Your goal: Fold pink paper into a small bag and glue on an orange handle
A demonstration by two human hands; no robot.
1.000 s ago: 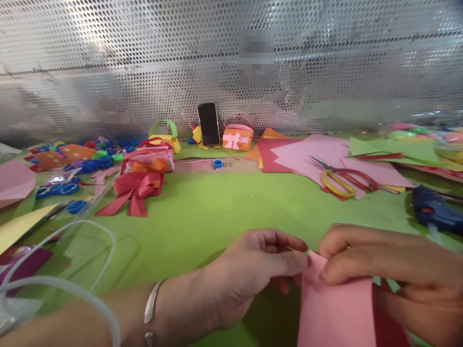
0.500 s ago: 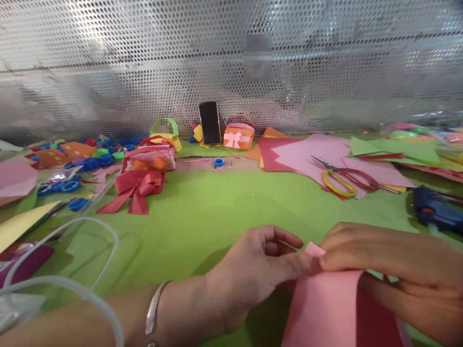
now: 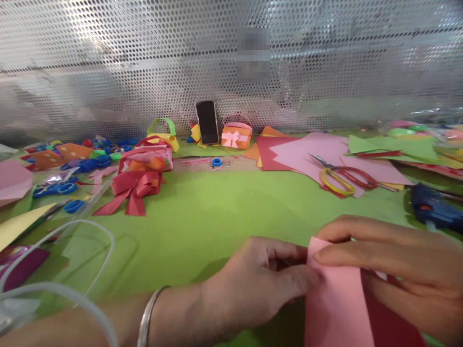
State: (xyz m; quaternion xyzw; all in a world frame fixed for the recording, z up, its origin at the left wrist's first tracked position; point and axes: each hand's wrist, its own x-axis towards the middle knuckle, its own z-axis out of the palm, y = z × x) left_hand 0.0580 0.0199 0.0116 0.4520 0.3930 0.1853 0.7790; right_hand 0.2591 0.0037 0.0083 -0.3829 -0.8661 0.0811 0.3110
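A piece of pink paper [image 3: 334, 303] stands between my hands near the bottom right, its lower end cut off by the frame. My left hand [image 3: 262, 284], with a silver bangle at the wrist, pinches the paper's left edge between thumb and fingers. From the right, my right hand [image 3: 394, 270] presses its fingers on the paper's top part, the thumb behind it. Dark red paper [image 3: 390, 313] shows beneath my right hand, beside the pink piece; whether the two are joined I cannot tell.
Scissors [image 3: 338, 180] lie on pink sheets [image 3: 311, 147] at the back right, a blue glue gun [image 3: 434, 207] at the right edge. A phone [image 3: 207, 123] leans on the perforated metal wall. Small paper bags and a red bow [image 3: 133, 190] stand left, near a white cable [image 3: 104, 231].
The pink paper has turned more upright and its top strip shows more fully. My right fingers have shifted slightly up and left over it; my left hand still pinches the edge.
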